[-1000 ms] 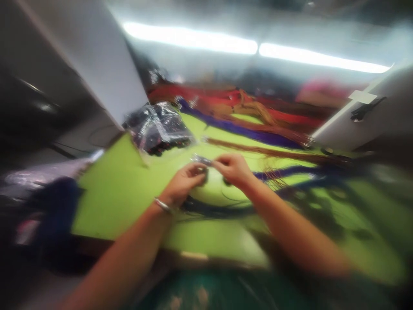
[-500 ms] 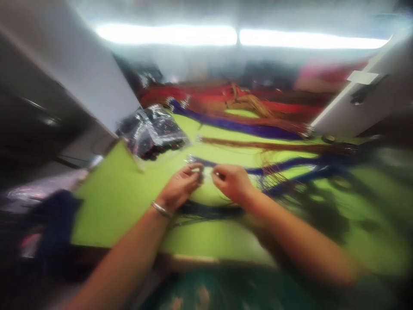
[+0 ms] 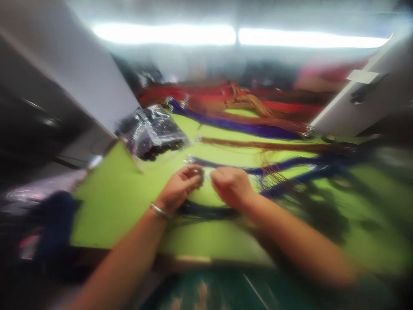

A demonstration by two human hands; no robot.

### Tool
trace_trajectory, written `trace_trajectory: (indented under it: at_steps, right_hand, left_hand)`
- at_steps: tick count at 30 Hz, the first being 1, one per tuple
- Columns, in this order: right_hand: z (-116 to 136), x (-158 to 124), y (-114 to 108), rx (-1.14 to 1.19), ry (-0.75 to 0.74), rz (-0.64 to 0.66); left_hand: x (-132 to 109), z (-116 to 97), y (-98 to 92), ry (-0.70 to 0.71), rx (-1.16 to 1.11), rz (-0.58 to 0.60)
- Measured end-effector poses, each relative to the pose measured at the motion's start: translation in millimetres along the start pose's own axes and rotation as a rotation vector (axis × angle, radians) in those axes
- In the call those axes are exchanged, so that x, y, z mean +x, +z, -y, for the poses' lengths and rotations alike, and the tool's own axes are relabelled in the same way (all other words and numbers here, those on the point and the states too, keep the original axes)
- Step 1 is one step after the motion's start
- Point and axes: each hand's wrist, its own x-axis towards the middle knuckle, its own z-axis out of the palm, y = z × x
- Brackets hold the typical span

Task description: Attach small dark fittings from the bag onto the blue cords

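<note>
My left hand (image 3: pixel 179 186), a metal bangle at its wrist, pinches a small dark piece (image 3: pixel 200 177) between thumb and fingers; blur hides its kind. Just to its right, my right hand (image 3: pixel 232 186) is closed in a fist with the fingertips curled in, and what it holds is hidden. A narrow gap separates the two hands. Behind them runs a bundle of blue-purple wires (image 3: pixel 287 165) with shiny ends near my left fingers. A dark bundle of wires (image 3: pixel 209 212) lies below both hands on the green tabletop (image 3: pixel 122 206).
A clear plastic bag of black parts (image 3: pixel 155 133) sits at the back left. Brown wires (image 3: pixel 258 144), a purple bundle (image 3: pixel 245 126) and red wires (image 3: pixel 206 91) stretch across the back. Pale panels stand left (image 3: pixel 97 73) and right (image 3: pixel 364 103).
My right hand has rolled slightly, its fingers curling further in so that the gap between thumb and finger no longer shows. My left hand keeps almost the same place.
</note>
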Motion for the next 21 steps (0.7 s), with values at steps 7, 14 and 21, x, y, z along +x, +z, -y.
trace_trajectory:
  at_steps: [7, 14, 21]
  right_hand:
    - [-1.7, 0.4, 8.2, 0.092, -0.016, 0.060]
    - [-7.8, 2.8, 12.9, 0.652, 0.250, -0.008]
    - [-6.0, 4.3, 16.2, 0.673, 0.259, -0.047]
  left_hand:
    - [-0.3, 6.0, 3.9, -0.030, 0.041, 0.007]
    - [0.2, 5.6, 5.6, -0.022, 0.001, -0.004]
    - [0.6, 7.9, 3.9, -0.005, 0.024, 0.001]
